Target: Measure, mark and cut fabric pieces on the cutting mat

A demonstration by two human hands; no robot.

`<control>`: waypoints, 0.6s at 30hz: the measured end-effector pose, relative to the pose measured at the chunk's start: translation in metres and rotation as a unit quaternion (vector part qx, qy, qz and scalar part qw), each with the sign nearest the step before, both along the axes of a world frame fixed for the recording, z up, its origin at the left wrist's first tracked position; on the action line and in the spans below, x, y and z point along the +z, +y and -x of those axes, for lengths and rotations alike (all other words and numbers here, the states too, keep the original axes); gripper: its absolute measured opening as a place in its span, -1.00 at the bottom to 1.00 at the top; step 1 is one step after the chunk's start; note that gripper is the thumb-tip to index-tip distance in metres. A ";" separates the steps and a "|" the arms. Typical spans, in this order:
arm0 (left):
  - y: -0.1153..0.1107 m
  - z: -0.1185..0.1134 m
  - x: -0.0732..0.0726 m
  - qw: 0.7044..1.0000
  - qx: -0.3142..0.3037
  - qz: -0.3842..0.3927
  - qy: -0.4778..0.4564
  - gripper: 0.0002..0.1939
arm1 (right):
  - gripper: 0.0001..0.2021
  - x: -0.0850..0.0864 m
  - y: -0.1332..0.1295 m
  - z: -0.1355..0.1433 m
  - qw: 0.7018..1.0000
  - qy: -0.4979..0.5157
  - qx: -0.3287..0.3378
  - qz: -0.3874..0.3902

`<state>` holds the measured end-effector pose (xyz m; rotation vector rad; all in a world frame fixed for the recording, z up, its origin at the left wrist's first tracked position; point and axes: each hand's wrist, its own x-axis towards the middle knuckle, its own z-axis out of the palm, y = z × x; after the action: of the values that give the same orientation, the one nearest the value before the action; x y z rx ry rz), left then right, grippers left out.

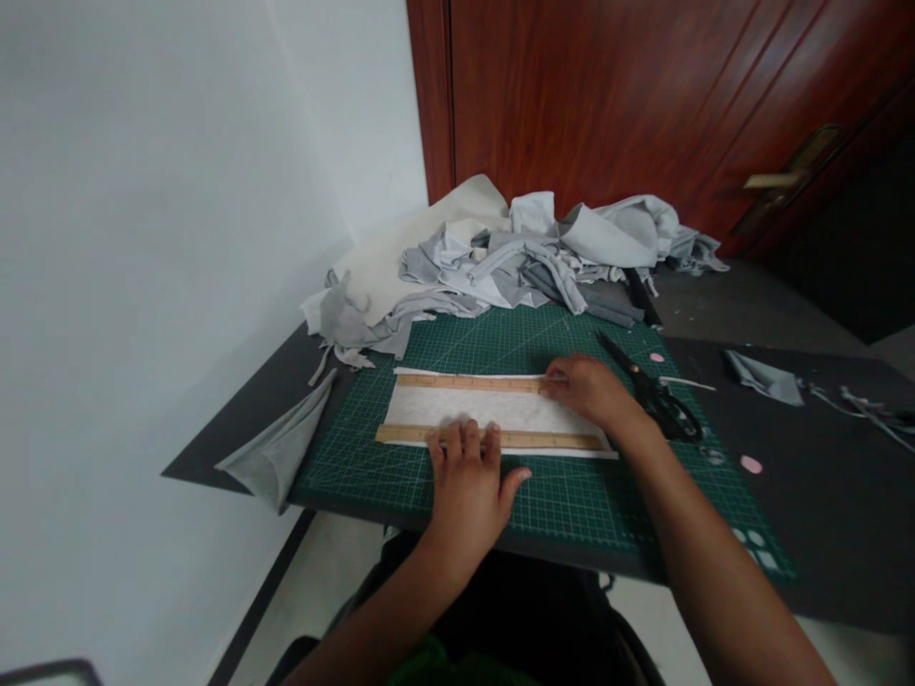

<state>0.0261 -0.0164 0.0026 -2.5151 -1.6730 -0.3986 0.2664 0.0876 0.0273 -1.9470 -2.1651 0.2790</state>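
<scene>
My left hand (466, 491) lies palm down, the fingers a little spread, their tips touching the lower wooden ruler (547, 440) near its middle, and the thumb stands wide to the right side. My right hand (586, 386) is at the right end of the upper wooden ruler (464, 383); its fingers are bent and close together, but I cannot tell if they pinch the ruler or only press it. Both rulers lie almost parallel along the long sides of a white cloth strip (443, 408), which is flat on the green mat (564, 510), upon the dark bench (843, 514). Just beside my right wrist, the black scissors (661, 395) lie on the mat. Behind, there is a heap of grey and white cloth (500, 272), and a grey cloth piece (275, 453) is at the left edge.
</scene>
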 end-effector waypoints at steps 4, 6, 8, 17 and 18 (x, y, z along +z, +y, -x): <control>0.001 0.000 0.002 1.000 -0.003 0.006 0.008 -0.38 | -0.78 -0.005 0.004 -0.004 0.998 0.038 0.059 -0.001; 0.001 0.000 0.003 1.000 -0.002 0.007 0.009 -0.39 | -0.84 -0.007 0.006 -0.006 0.996 0.056 0.062 0.016; 0.001 -0.001 0.004 1.000 -0.002 0.006 0.010 -0.40 | -0.87 -0.007 0.006 -0.007 0.997 0.059 0.050 0.017; 0.003 0.000 0.003 1.000 -0.010 0.008 0.018 -0.42 | -0.87 -0.002 -0.001 -0.009 0.998 0.044 0.001 0.049; 0.004 0.000 0.003 1.000 -0.011 0.010 0.018 -0.42 | -0.88 -0.002 -0.001 -0.010 0.998 0.045 0.001 0.052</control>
<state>0.0257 -0.0125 0.0052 -2.5410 -1.6466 -0.3387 0.2763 0.0869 0.0253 -1.9454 -2.1345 0.4800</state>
